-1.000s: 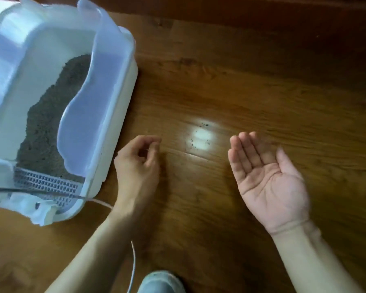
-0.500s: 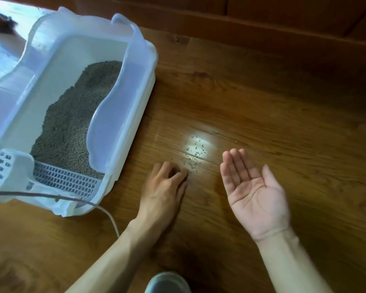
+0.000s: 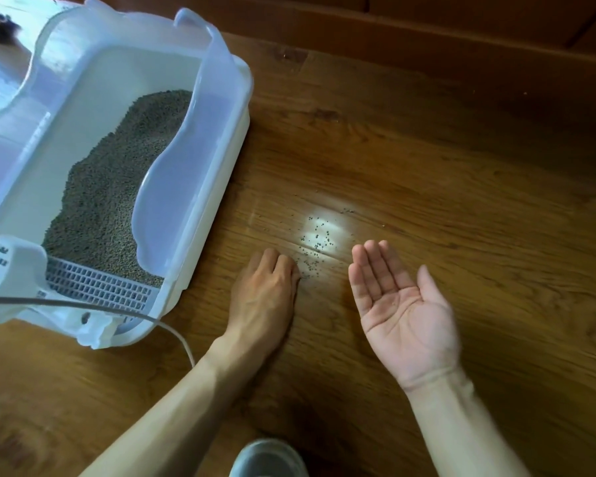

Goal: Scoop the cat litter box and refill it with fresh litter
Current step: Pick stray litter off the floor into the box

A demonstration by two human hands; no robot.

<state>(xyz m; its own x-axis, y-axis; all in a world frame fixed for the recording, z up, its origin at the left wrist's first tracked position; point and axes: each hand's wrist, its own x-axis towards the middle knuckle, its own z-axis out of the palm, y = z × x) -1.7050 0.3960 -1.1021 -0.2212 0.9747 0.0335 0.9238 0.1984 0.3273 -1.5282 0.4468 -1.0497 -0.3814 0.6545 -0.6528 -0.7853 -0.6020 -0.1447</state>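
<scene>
The left hand [image 3: 265, 297] is laid knuckles-up on the floor [image 3: 461, 187], its fingers bent under at the edge of the spilled grains [image 3: 315, 241]. Whether a grain is pinched under those fingers cannot be told, because the fingertips are hidden. The right hand [image 3: 398, 304] is held palm up just beside the grains, with the fingers straight and close together, and nothing is seen in it. It is probably held like a little cup so that picked-up grains can be dropped into it. The grains are scattered in a bright patch of light between the two hands. The litter box [image 3: 217, 201] is set on the floor to the left, near the left hand, so the grains can likely be tipped back in. The litter [image 3: 117, 187] is heaped inside the box, toward its right side. A white scoop [image 3: 7, 266] is rested at the near corner of the box, beside a grid [image 3: 97, 287]. A thin cord [image 3: 172, 333] is hung across the front of the box. A shoe [image 3: 267, 459] is seen at the bottom edge.
</scene>
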